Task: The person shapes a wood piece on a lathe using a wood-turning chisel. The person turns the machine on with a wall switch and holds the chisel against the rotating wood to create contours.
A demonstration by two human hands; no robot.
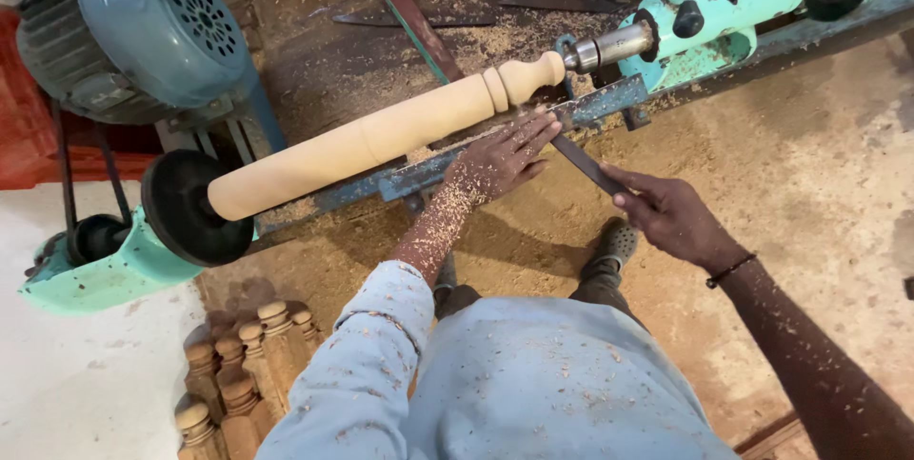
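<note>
While the wooden spindle (381,136) sits between lathe centres, our left hand (500,160) lies flat, fingers extended, on the chisel (581,163); our right hand (666,217) grips its handle end. Shaping step; next needs steady pressure.

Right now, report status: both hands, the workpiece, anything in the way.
Left hand flat on the tool rest, fingers steadying the chisel. Right hand grips its handle end. Wooden spindle mounted on lathe. Nothing blocking; sawdust everywhere.
</note>
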